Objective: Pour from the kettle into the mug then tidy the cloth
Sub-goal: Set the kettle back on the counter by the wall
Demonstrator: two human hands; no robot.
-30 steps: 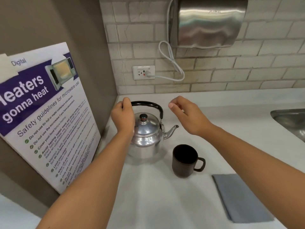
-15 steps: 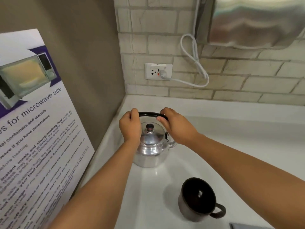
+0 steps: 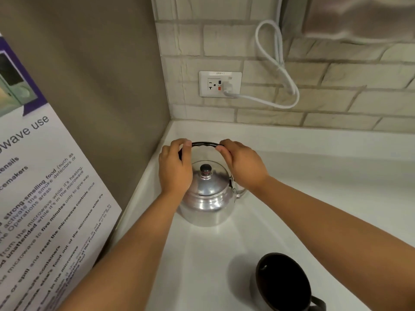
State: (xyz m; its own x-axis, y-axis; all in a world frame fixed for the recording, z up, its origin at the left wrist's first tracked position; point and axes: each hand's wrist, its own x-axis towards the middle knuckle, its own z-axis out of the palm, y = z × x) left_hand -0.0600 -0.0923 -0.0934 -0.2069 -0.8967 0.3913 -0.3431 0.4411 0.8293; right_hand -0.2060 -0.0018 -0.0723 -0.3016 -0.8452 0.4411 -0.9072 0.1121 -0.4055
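**A:** Where does the kettle stand?

**B:** The shiny, round metal kettle (image 3: 207, 198) sits upright on the white surface (image 3: 314, 176), close to the corner where the brown side wall meets the pale brick wall. Its domed lid carries a dark knob, and its spout points to the kettle's right, mostly hidden behind the right wrist.

**A:** And the hands?

**B:** Both are on the kettle's black arched handle (image 3: 204, 144). The left hand (image 3: 174, 169) has its fingers curled shut around the handle's left end; the right hand (image 3: 243, 164) has its fingers closed over the right end. A bare stretch of handle shows between them.

**A:** The mug?

**B:** The dark, round ceramic mug (image 3: 284, 286) stands nearer the camera than the kettle and to its right, well apart from it, partly cut off by the lower edge. Its loop handle points right.

**A:** Anything else around the kettle?

**B:** Behind it on the brick, a white wall socket (image 3: 220, 83) with a white looped cord (image 3: 278, 63) plugged in. To the kettle's left, a white and purple microwave safety poster (image 3: 40, 187) leans against the side wall.
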